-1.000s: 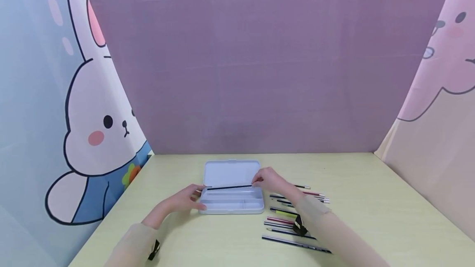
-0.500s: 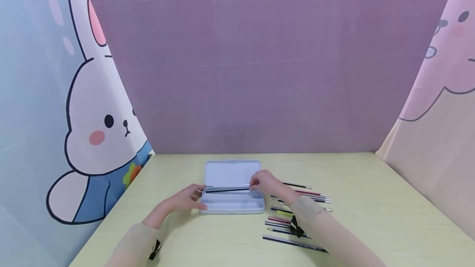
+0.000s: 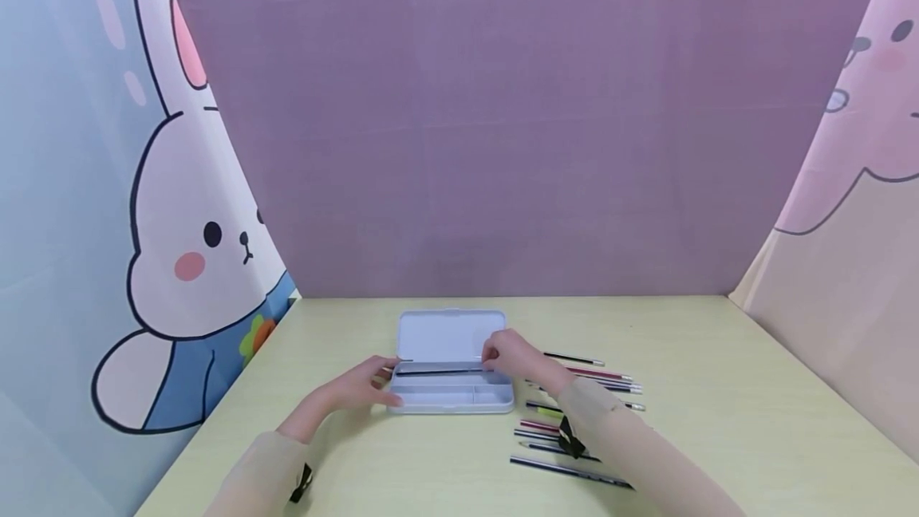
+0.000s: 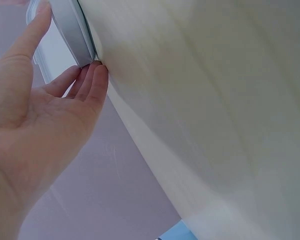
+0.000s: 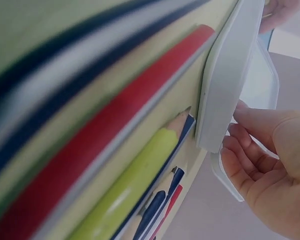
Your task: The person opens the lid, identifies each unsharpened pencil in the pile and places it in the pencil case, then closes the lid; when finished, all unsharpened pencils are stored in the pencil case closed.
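A white pencil case [image 3: 439, 409] lies opened out on the table, its lid [image 3: 448, 333] folded back. My left hand [image 3: 361, 386] holds the case's left end, the thumb near the front corner and the fingers at the back. In the left wrist view, those fingers [image 4: 90, 87] touch the case's edge. Along the case's rear compartment runs a dark pencil [image 3: 439, 372]. At its right end my right hand [image 3: 518, 353] pinches it, and the fingers hide that end. The right wrist view shows the thumb and curled fingers [image 5: 242, 155] at the case, the pencil hidden behind its wall.
Several pencils lie loosely in a column right of the case, some under my right forearm. Among them are a yellow-green pencil [image 5: 145, 175], a red pencil [image 5: 120, 117] and a dark striped pencil [image 3: 567, 471] nearest me. A purple curtain [image 3: 459, 142] hangs behind the table.
My right hand has moved slightly left and down, lowering the dark pencil from the hinge line into the rear compartment. My left hand has stayed at the case's left end.
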The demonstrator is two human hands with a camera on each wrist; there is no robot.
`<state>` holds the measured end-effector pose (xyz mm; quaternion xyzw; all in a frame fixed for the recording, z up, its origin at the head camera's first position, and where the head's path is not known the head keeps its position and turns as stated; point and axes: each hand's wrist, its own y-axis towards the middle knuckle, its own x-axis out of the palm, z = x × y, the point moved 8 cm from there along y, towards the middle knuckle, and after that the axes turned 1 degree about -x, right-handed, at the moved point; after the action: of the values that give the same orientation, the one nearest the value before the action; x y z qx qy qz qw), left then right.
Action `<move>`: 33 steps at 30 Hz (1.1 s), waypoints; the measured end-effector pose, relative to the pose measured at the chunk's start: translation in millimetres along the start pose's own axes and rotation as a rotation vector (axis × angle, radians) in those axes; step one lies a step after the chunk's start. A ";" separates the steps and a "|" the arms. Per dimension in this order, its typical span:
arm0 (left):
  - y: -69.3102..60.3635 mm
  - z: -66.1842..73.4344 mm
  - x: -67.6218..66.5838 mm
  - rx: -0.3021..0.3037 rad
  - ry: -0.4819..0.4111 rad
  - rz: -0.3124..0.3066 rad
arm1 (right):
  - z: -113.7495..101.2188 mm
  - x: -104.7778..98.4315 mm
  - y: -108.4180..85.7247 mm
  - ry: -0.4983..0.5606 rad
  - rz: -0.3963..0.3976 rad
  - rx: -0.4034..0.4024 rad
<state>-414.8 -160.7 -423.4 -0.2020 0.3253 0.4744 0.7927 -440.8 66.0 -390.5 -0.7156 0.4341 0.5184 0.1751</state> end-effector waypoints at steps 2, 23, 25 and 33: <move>-0.4 0.4 -0.1 -0.009 0.000 0.001 | 0.1 -1.3 -0.4 0.005 0.003 0.001; -0.8 -1.6 0.9 -0.019 0.026 -0.003 | 13.0 -40.9 -22.8 0.136 0.063 -0.039; -1.4 -2.3 0.5 -0.025 0.024 -0.002 | 14.9 -46.0 -26.4 0.138 0.077 -0.044; -1.5 -3.1 0.3 0.003 0.040 -0.025 | 26.9 -68.1 -42.5 0.113 0.115 -0.026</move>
<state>-414.4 -163.2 -425.8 -0.2144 0.3394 0.4597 0.7922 -428.5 138.7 -349.0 -0.7198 0.4771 0.4920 0.1108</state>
